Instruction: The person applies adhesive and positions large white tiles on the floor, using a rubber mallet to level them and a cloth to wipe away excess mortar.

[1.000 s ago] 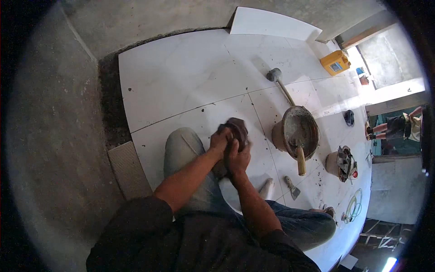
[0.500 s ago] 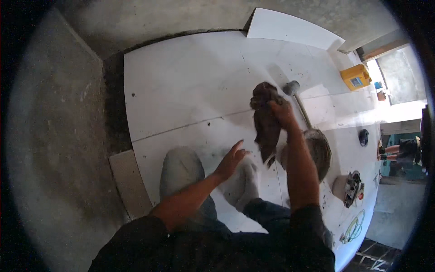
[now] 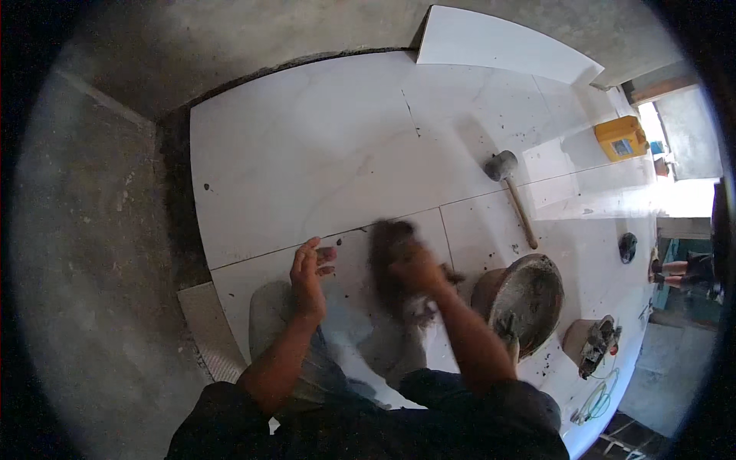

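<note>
My right hand (image 3: 422,268) grips a dark brown rag (image 3: 385,249), blurred by motion, just above the white tiles (image 3: 284,169) in front of my legs. Dark crumbs lie scattered around it. To its left, my left hand (image 3: 309,280) is raised over my knee with its fingers apart and nothing in them. A thin joint between the tiles runs just beyond both hands. By my right forearm sits a round basin (image 3: 553,299) coated with grey mortar, a handle sticking out over its near side. Beyond it, a rubber mallet (image 3: 502,165) with a wooden handle lies on the tiles.
At right are a yellow jerrycan (image 3: 622,139), a dark round object (image 3: 628,248), a small bucket (image 3: 579,341) of tools and a green cord (image 3: 596,402). A loose white tile (image 3: 498,47) leans on the far wall. Concrete walls stand left and ahead; a person's legs (image 3: 676,268) show far right.
My right hand has brought the rag down and left from beside the mallet, uncovering the basin. My left hand has moved left. The view has shifted slightly.
</note>
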`<action>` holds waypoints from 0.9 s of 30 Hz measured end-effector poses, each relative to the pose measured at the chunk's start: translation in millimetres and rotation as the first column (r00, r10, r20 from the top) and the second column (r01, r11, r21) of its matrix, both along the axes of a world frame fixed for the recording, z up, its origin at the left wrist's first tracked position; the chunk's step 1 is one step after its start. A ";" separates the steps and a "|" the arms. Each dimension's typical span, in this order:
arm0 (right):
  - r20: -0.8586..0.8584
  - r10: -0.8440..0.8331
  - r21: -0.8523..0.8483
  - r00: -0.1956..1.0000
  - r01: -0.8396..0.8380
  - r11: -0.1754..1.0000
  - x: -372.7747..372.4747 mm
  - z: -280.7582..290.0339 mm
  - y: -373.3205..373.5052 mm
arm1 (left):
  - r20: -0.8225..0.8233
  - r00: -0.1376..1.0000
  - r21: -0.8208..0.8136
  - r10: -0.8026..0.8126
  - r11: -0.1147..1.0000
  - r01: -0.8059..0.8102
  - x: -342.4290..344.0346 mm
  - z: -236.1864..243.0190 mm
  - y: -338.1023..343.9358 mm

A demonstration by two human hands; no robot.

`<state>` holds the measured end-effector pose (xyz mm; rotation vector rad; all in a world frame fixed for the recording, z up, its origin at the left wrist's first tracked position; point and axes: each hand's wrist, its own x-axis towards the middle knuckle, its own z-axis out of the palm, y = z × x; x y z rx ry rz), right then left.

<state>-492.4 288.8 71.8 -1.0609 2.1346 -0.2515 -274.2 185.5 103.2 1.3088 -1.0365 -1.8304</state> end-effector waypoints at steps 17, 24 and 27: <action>-0.106 0.397 -0.514 0.911 -0.392 0.763 109.5 -96.8 -97.7 | 0.276 0.880 -0.209 0.388 0.917 -0.339 226.6 -10.4 13.8; 0.088 0.709 -0.378 0.700 -0.635 0.674 145.2 -21.0 -142.7 | 0.419 0.856 -0.083 0.303 0.952 -0.296 249.8 -23.5 77.5; 0.332 0.557 -0.214 0.761 -0.514 0.831 160.6 72.7 -123.4 | 0.464 0.843 -0.062 0.274 0.959 -0.278 278.3 -47.6 108.9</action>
